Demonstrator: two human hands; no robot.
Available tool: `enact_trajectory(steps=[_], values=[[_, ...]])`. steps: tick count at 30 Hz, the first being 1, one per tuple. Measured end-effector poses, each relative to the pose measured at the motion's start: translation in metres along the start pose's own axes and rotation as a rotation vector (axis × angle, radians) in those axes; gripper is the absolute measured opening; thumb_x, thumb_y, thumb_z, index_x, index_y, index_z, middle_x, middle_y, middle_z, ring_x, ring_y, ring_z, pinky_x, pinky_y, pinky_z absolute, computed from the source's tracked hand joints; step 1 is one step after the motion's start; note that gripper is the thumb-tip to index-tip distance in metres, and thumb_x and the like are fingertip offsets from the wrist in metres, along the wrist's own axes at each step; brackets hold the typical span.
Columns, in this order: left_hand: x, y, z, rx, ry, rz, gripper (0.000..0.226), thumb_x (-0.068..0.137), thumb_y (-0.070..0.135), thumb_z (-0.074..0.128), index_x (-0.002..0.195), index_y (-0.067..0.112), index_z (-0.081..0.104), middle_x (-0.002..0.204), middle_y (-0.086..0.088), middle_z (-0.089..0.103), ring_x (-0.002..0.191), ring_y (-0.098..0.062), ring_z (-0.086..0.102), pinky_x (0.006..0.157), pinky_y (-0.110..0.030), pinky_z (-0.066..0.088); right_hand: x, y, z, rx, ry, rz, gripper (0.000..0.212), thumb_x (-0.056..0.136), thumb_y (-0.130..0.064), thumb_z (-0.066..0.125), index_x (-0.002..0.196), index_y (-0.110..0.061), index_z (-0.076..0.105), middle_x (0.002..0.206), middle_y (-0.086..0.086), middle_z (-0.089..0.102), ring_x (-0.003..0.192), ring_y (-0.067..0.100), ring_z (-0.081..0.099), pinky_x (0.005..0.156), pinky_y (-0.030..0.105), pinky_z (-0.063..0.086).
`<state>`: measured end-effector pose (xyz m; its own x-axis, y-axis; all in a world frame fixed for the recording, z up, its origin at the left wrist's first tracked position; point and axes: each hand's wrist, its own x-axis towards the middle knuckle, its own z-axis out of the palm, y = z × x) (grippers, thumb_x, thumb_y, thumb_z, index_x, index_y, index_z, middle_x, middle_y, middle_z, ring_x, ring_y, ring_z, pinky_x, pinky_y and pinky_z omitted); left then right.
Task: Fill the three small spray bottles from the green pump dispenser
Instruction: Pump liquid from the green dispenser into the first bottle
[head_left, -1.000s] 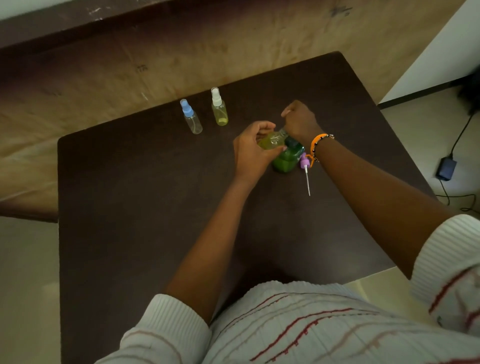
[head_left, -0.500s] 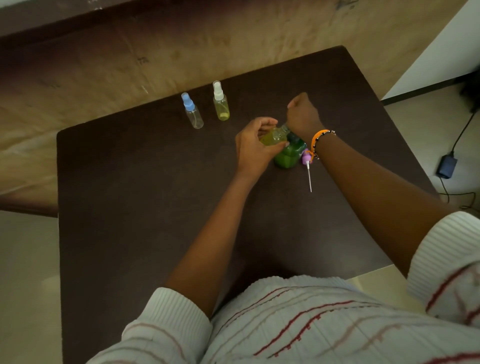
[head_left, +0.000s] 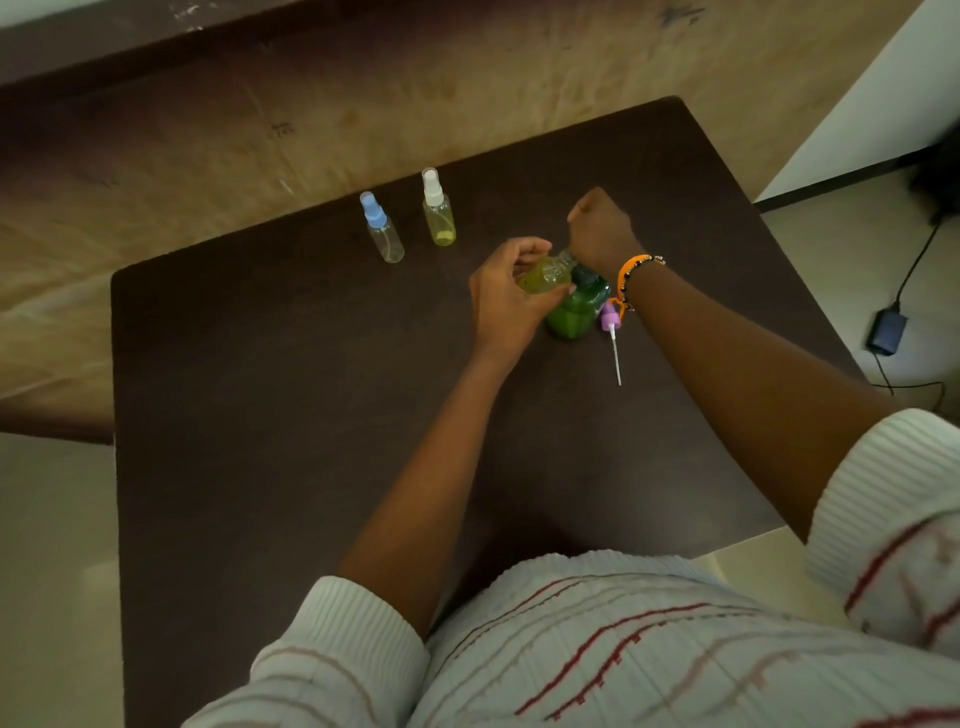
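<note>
Centrally, dark brown counter (head_left: 260, 415) against tan wall; left hand (head_left: 506, 301) grips open spray bottle (head_left: 545, 273), right hand (head_left: 600, 231) fisted atop green pump dispenser (head_left: 576, 312).

A dark brown table (head_left: 311, 415) stands on a pale floor (head_left: 52, 571). Beyond it runs a worn tan wall (head_left: 260, 119). A black adapter (head_left: 887, 332) lies far right.

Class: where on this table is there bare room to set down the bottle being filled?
Bare tabletop lies left of the left hand, nearer than the blue-capped bottle. It is crowded around the green dispenser and purple sprayer head.
</note>
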<state>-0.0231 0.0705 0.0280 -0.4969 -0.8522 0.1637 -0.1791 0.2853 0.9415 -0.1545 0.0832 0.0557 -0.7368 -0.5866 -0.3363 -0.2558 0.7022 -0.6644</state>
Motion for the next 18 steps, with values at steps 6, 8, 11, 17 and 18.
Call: enact_trajectory(steps=[6,8,11,17,18], values=[[-0.0004,-0.0011,-0.0021,-0.004,-0.008,0.024,0.044,0.058,0.006,0.086,0.097,0.004,0.065,0.095,-0.004,0.067,0.081,-0.002,0.060,0.075,-0.014,0.050,-0.0001,-0.0035,-0.0022,0.010,-0.110,0.024,0.039,0.100,-0.023,0.038,0.127,0.002,0.051,0.134,0.022,0.052,0.125,0.035,0.049,0.097,0.034,0.040],[-0.0006,-0.0002,-0.0015,0.000,-0.015,0.024,0.043,0.058,0.007,0.085,0.097,0.005,0.065,0.095,-0.003,0.067,0.081,-0.001,0.060,0.075,-0.014,0.049,0.0000,-0.0003,-0.0020,0.016,-0.125,0.029,0.040,0.101,-0.020,0.034,0.130,0.003,0.050,0.134,0.022,0.052,0.124,0.035,0.050,0.097,0.033,0.041],[-0.0008,-0.0032,-0.0011,0.002,-0.022,0.019,0.043,0.059,0.008,0.085,0.097,0.006,0.065,0.094,-0.002,0.067,0.081,-0.003,0.060,0.076,-0.016,0.050,0.0000,0.0033,-0.0006,0.018,-0.081,0.024,0.036,0.097,-0.007,0.035,0.128,0.003,0.049,0.135,0.021,0.050,0.125,0.035,0.048,0.098,0.033,0.040],[0.0012,-0.0033,-0.0012,-0.004,-0.016,0.009,0.044,0.057,0.008,0.086,0.096,0.007,0.065,0.092,0.000,0.066,0.081,-0.006,0.062,0.076,-0.023,0.054,0.0010,-0.0009,-0.0009,0.018,-0.002,-0.004,0.032,0.094,-0.011,0.036,0.120,-0.005,0.054,0.130,0.019,0.055,0.119,0.035,0.052,0.094,0.035,0.042],[0.0024,-0.0025,-0.0022,-0.002,-0.016,0.015,0.044,0.057,0.008,0.086,0.096,0.007,0.065,0.093,0.000,0.066,0.081,-0.006,0.061,0.077,-0.023,0.053,0.0019,-0.0026,-0.0017,0.003,-0.028,-0.003,0.033,0.094,-0.011,0.037,0.121,-0.004,0.054,0.131,0.020,0.054,0.121,0.035,0.051,0.096,0.035,0.041]])
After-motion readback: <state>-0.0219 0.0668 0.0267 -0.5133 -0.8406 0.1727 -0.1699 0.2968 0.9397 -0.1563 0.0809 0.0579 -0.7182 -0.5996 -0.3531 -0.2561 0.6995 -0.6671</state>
